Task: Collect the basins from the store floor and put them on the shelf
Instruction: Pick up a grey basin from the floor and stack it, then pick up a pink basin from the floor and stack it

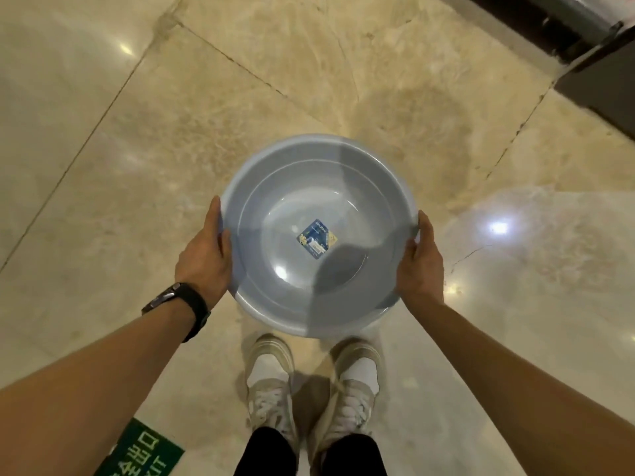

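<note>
I count one basin (275, 201) in view, blue-grey and round, mouth up; it sits between my two hands, carried level above the floor (137, 166) and just ahead of my toes. The left hand (204, 255) clamps the rim on its left side, thumb lying along the top edge and the fingers hidden underneath; the right hand (421, 266) grips the opposite side of the rim the same way, so the hands stay well apart with the basin spanning the gap. One label (316, 238) – blue, square, turned on its corner – is stuck to the middle of the basin's bottom; its print is too small to read. One black watch (178, 300) circles the left wrist. Two pale lace-up shoes stand side by side under the near rim – a left shoe (271, 383) and a right shoe (354, 383). The floor is glossy beige stone tiles with several light glints; one green floor sign (141, 451) shows at the lower left edge; one dark fixture (584, 46) fills the upper right corner.
</note>
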